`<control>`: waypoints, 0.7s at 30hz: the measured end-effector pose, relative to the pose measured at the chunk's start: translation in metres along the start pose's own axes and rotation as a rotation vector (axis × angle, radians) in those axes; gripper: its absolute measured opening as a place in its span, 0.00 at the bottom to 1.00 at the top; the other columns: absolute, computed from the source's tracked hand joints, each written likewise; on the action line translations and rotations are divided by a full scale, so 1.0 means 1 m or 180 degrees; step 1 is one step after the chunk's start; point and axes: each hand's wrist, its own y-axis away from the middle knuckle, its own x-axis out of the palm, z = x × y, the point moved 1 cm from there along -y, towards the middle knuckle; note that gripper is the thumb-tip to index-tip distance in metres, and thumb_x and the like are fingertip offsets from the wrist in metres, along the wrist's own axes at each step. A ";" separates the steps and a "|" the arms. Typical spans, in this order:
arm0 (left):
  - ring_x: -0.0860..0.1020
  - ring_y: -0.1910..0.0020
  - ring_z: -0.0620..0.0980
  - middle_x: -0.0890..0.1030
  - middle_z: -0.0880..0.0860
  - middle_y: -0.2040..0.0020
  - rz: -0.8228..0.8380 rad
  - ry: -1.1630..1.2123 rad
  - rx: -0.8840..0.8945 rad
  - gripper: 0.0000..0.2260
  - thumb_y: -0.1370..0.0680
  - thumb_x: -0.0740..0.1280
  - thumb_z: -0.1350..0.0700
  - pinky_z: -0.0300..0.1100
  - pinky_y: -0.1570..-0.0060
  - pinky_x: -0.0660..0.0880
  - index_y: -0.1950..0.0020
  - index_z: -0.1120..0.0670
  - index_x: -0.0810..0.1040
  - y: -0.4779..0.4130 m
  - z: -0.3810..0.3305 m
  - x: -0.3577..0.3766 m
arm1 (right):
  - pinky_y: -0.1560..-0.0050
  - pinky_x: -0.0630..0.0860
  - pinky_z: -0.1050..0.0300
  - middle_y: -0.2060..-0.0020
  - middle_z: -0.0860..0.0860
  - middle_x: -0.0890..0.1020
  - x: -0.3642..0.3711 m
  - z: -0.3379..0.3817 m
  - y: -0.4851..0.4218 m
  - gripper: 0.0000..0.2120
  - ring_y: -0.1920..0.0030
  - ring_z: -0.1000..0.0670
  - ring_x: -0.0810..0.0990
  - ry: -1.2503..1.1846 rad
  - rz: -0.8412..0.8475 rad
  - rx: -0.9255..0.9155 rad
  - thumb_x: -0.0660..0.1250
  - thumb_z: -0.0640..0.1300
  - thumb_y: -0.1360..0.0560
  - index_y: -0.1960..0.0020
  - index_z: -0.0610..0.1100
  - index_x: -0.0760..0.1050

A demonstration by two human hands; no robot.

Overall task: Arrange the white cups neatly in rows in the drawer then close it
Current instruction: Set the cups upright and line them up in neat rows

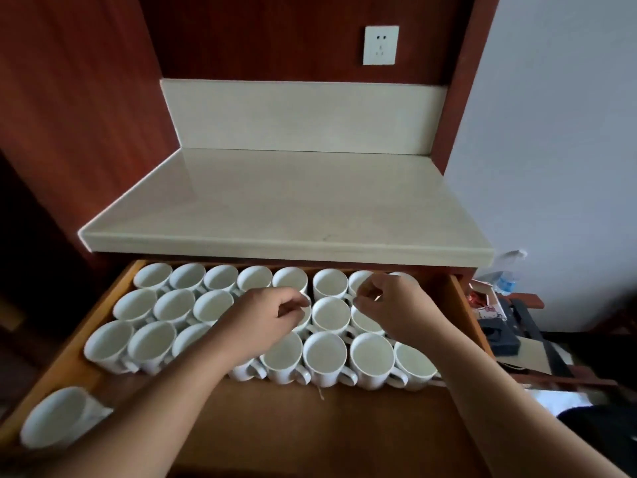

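The wooden drawer [344, 426] is pulled out below the counter. Several white cups stand upright in it in three rows, such as one in the back row [330, 283], one in the middle row [331, 313] and one in the front row [324, 353]. One more white cup [55, 417] sits apart at the drawer's front left corner. My left hand [272, 315] reaches over the middle row and pinches the rim of a cup [306, 317] that it mostly hides. My right hand [386, 301] is curled over the right end of the middle row, fingers closed on a cup's rim [365, 322].
A pale countertop [293, 208] overhangs the back of the drawer. A wall socket [380, 45] is on the red-brown panel above. To the right of the drawer lie a plastic bottle [510, 274], a small printed box [487, 307] and dark items. The drawer's front half shows bare wood.
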 end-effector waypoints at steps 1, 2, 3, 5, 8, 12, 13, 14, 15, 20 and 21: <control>0.81 0.53 0.32 0.85 0.37 0.53 -0.0048 -0.0046 -0.0126 0.07 0.21 0.71 0.51 0.36 0.50 0.77 0.44 0.42 0.84 0.008 0.011 -0.016 | 0.64 0.77 0.57 0.62 0.56 0.82 0.013 0.018 -0.006 0.05 0.64 0.56 0.80 -0.0037 0.0142 -0.0098 0.70 0.53 0.25 0.56 0.53 0.79; 0.81 0.52 0.32 0.85 0.36 0.52 -0.0082 -0.0151 -0.0246 0.07 0.21 0.71 0.51 0.37 0.48 0.78 0.45 0.42 0.84 0.017 0.025 -0.031 | 0.63 0.77 0.56 0.62 0.56 0.83 0.027 0.036 -0.010 0.05 0.64 0.55 0.80 -0.0062 0.0301 -0.0183 0.70 0.53 0.25 0.56 0.52 0.79; 0.80 0.52 0.32 0.84 0.35 0.52 -0.0096 -0.0281 -0.0379 0.07 0.21 0.70 0.50 0.37 0.47 0.78 0.45 0.42 0.84 0.027 0.039 -0.046 | 0.62 0.78 0.55 0.63 0.55 0.83 0.042 0.052 -0.013 0.06 0.63 0.54 0.81 -0.0078 0.0482 -0.0259 0.70 0.53 0.26 0.57 0.51 0.79; 0.80 0.54 0.33 0.84 0.36 0.54 -0.0066 -0.0550 -0.0664 0.05 0.22 0.70 0.49 0.39 0.49 0.79 0.47 0.41 0.83 0.049 0.067 -0.073 | 0.58 0.79 0.53 0.62 0.54 0.84 0.074 0.084 -0.016 0.05 0.61 0.53 0.82 -0.0060 0.0830 -0.0392 0.70 0.52 0.26 0.56 0.51 0.80; 0.81 0.58 0.38 0.83 0.39 0.56 0.0183 -0.1051 -0.0976 0.03 0.23 0.70 0.48 0.44 0.54 0.81 0.50 0.41 0.82 0.081 0.111 -0.110 | 0.55 0.80 0.54 0.61 0.54 0.84 0.122 0.127 -0.014 0.06 0.59 0.54 0.82 -0.0028 0.1218 -0.0554 0.70 0.52 0.26 0.55 0.50 0.80; 0.79 0.55 0.40 0.81 0.40 0.53 0.0445 -0.1612 -0.1229 0.04 0.26 0.71 0.47 0.45 0.52 0.81 0.53 0.40 0.79 0.115 0.166 -0.149 | 0.55 0.81 0.53 0.61 0.53 0.85 0.178 0.177 -0.012 0.08 0.61 0.54 0.83 0.0017 0.1722 -0.0639 0.69 0.54 0.28 0.56 0.51 0.80; 0.79 0.54 0.41 0.81 0.41 0.50 0.0563 -0.1657 -0.1285 0.07 0.27 0.70 0.45 0.46 0.51 0.81 0.50 0.39 0.78 0.122 0.177 -0.156 | 0.54 0.82 0.52 0.61 0.53 0.85 0.190 0.189 -0.010 0.09 0.61 0.54 0.84 0.0024 0.1830 -0.0647 0.69 0.55 0.29 0.56 0.50 0.80; 0.79 0.52 0.44 0.80 0.41 0.47 0.0695 -0.1692 -0.1292 0.12 0.29 0.70 0.43 0.47 0.50 0.80 0.46 0.39 0.78 0.128 0.187 -0.162 | 0.52 0.83 0.50 0.61 0.52 0.85 0.202 0.199 -0.010 0.09 0.61 0.54 0.84 0.0021 0.1931 -0.0664 0.69 0.56 0.29 0.57 0.50 0.80; 0.78 0.50 0.46 0.79 0.43 0.43 0.0861 -0.1743 -0.1285 0.16 0.30 0.70 0.41 0.48 0.49 0.80 0.42 0.38 0.77 0.133 0.197 -0.167 | 0.51 0.83 0.49 0.61 0.51 0.85 0.214 0.210 -0.009 0.08 0.60 0.54 0.85 0.0014 0.2026 -0.0669 0.70 0.56 0.28 0.58 0.51 0.79; 0.79 0.50 0.50 0.77 0.46 0.42 0.1370 -0.1844 -0.0922 0.21 0.30 0.74 0.45 0.50 0.51 0.81 0.39 0.43 0.77 0.145 0.223 -0.182 | 0.50 0.83 0.49 0.59 0.48 0.86 0.268 0.243 -0.003 0.13 0.59 0.50 0.86 0.0133 0.2277 -0.0458 0.71 0.55 0.28 0.48 0.49 0.79; 0.79 0.51 0.50 0.78 0.47 0.43 0.1448 -0.1844 -0.0854 0.22 0.32 0.75 0.45 0.50 0.54 0.82 0.39 0.43 0.77 0.145 0.225 -0.184 | 0.51 0.82 0.50 0.58 0.48 0.86 0.275 0.248 -0.001 0.13 0.59 0.49 0.86 0.0166 0.2289 -0.0429 0.71 0.55 0.27 0.47 0.48 0.79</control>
